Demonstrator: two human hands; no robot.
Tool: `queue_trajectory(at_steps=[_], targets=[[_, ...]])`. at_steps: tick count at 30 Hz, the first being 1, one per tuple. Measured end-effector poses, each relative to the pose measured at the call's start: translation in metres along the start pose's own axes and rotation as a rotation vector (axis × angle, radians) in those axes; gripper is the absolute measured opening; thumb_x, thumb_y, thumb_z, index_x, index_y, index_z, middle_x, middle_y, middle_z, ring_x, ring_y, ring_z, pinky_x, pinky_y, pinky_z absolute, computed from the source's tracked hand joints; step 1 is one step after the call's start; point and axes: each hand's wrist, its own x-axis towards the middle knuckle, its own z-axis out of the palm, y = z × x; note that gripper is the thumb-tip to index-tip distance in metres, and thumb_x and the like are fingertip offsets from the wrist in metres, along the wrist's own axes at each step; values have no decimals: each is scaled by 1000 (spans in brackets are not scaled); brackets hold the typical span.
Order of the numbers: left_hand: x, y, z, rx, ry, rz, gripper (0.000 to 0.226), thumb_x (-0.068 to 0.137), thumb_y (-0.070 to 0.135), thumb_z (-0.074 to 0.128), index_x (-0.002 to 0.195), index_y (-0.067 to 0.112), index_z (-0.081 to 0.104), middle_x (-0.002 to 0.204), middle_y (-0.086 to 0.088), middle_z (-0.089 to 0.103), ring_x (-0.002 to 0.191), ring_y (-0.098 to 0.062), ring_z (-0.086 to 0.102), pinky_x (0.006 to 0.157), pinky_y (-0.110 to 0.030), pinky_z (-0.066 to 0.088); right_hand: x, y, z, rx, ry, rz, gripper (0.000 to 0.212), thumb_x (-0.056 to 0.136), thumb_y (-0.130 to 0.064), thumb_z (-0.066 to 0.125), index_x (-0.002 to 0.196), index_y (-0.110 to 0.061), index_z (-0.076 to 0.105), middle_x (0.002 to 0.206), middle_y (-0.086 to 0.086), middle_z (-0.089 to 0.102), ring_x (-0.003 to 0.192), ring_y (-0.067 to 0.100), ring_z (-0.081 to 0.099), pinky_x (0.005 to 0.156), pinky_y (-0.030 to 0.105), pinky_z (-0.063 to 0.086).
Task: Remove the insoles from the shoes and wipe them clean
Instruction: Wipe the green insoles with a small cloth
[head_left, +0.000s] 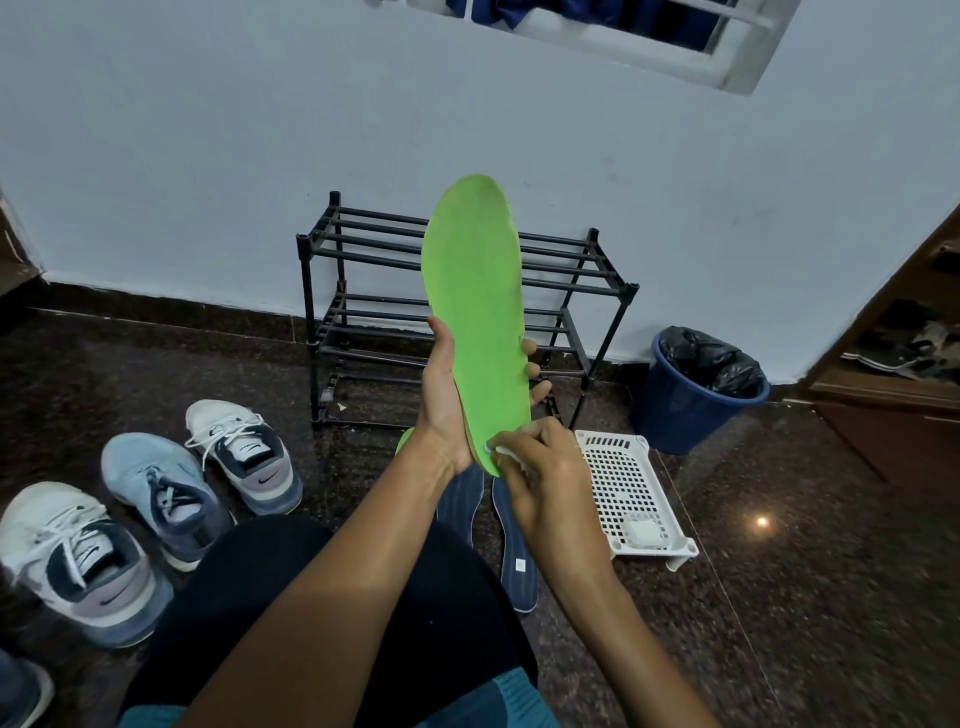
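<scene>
My left hand (447, 405) grips a bright green insole (475, 306) upright in front of me, thumb on its left edge and fingertips showing past its right edge. My right hand (545, 483) pinches a small white wipe (503, 453) against the insole's heel end. Two dark blue striped insoles (514, 545) lie on the floor below my hands. A sliver of a second green insole (404, 441) shows behind my left wrist. Three sneakers stand at the left: a white one (244, 452), a light blue one (163, 493) and another white one (78, 561).
A black two-tier shoe rack (576, 291) stands against the white wall. A white perforated plastic tray (634, 493) holding a small white packet lies right of my hands. A blue bin with a black liner (696, 389) stands behind it. A wooden cabinet (898, 364) fills the right edge.
</scene>
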Motion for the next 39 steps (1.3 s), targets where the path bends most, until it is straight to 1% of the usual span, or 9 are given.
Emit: queue_trajectory(at_steps=[4,8,13,19,25,27,29,32,39], targets=[[0,0,0,-1,1,3,81,90,70,16,105,5,61,85,-9,65,68,-18,57,66,-31,55,-1,3,-6,-48,-62,-44,18,79,-5,54,88,-3,69,83,-6,44,77,16,47,69,2,30],[0,-1,2,21,-2,8,81,90,70,14,106,6,61,85,-9,66,69,-19,57,66,-32,55,2,11,-9,-130,-16,-37,12,78,0,59,85,-1,69,82,-5,42,77,15,42,72,-1,27],[0,-1,1,25,7,10,81,90,70,14,105,6,62,85,-9,65,69,-19,57,65,-32,54,3,7,-5,-178,29,-13,7,77,5,61,78,-1,66,78,4,47,74,17,41,61,12,24],[0,0,0,23,26,1,83,90,71,15,104,5,62,85,-9,65,68,-18,57,65,-31,55,-2,0,-2,-91,-29,-42,16,79,-4,54,86,-3,68,83,-4,42,78,15,43,71,1,26],[0,-1,2,37,24,14,81,91,70,14,104,6,62,86,-9,65,69,-19,57,62,-30,53,0,8,-9,-168,-21,-71,13,77,-2,55,80,-1,67,80,4,48,76,16,42,63,16,28],[0,-1,2,46,31,20,81,91,69,14,104,6,63,86,-10,66,69,-19,57,63,-31,53,2,12,-11,-209,1,-51,8,76,5,60,78,0,67,79,8,50,74,20,44,60,26,37],[0,-1,2,55,35,22,81,91,69,14,104,5,63,86,-10,66,69,-19,57,62,-30,53,2,12,-9,-248,5,-28,14,71,14,66,78,1,66,79,10,51,74,24,47,54,34,41],[0,0,1,61,39,25,82,91,69,13,104,5,62,85,-10,66,69,-19,57,62,-30,52,0,9,-4,-240,-9,-24,18,70,16,66,80,1,66,81,10,51,76,21,45,61,24,34],[0,0,1,58,37,7,83,90,70,14,103,5,62,85,-9,65,69,-18,56,63,-30,52,-7,3,-7,-187,-99,-85,18,73,13,66,84,-1,67,83,8,51,78,18,45,64,21,31]])
